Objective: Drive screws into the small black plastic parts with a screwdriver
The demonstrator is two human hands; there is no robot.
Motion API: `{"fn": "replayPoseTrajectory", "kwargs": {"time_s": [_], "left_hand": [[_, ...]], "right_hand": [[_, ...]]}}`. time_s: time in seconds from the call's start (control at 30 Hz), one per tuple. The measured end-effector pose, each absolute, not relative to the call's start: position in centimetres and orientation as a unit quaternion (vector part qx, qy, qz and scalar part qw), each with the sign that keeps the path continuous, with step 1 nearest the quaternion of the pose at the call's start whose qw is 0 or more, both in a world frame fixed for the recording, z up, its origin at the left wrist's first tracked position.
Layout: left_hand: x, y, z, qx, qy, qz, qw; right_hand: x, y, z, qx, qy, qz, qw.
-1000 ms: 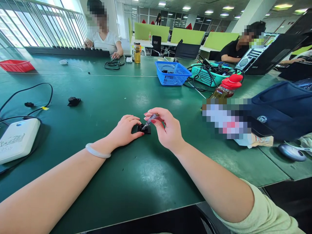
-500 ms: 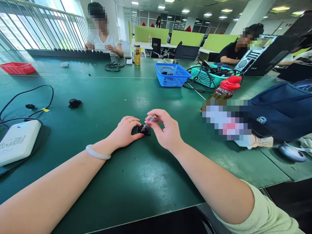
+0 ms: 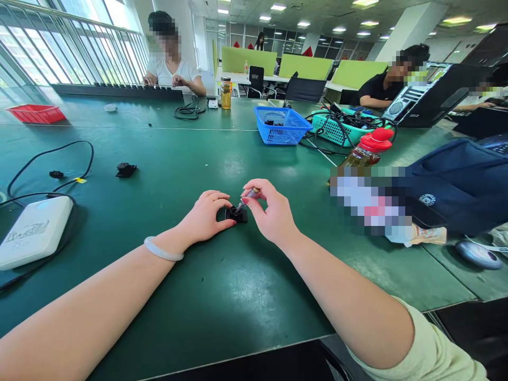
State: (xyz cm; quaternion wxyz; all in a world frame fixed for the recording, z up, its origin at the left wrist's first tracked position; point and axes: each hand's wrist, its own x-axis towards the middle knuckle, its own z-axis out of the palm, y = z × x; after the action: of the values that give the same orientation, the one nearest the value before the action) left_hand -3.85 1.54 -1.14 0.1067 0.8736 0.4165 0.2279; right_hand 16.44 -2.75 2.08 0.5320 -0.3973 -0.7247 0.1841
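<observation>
A small black part with a flat square base [image 3: 240, 217] rests on the green table in front of me. My left hand [image 3: 205, 214] is closed on its left side, thumb at the near edge and fingers at the far edge. Between the thumb and fingers of my right hand [image 3: 272, 209] is a short, slim screwdriver [image 3: 251, 195], tilted with its top to the right. Its lower end meets the top of the black part; the exact contact is too small to make out. Further left lies a similar black part [image 3: 126, 170], apart from both hands.
A white power bank [image 3: 39, 227] with a black cable is at left, near a small black piece [image 3: 56, 174]. Blue [image 3: 282, 135] and green [image 3: 329, 129] baskets stand ahead. A red-lidded bottle [image 3: 375, 140], dark bag [image 3: 460, 185] and mouse [image 3: 478, 254] are at right. Co-workers sit across the table.
The whole view has shifted slightly, so things appear a little further right and lower. Both hands keep their hold on the black part and the screwdriver.
</observation>
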Motion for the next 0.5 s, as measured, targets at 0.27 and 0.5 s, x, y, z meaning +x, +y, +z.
{"fn": "replayPoseTrajectory", "kwargs": {"time_s": [0.27,0.5], "left_hand": [[-3.7,1.5,-0.6,0.869,0.413,0.24,0.131],[-3.4,0.9,0.3,0.852,0.441,0.259,0.113]], "right_hand": [[16.9,-2.6,2.4,-0.439,-0.702,0.197,0.525],[16.9,-3.0,2.4,-0.399,-0.703,0.165,0.565]]}}
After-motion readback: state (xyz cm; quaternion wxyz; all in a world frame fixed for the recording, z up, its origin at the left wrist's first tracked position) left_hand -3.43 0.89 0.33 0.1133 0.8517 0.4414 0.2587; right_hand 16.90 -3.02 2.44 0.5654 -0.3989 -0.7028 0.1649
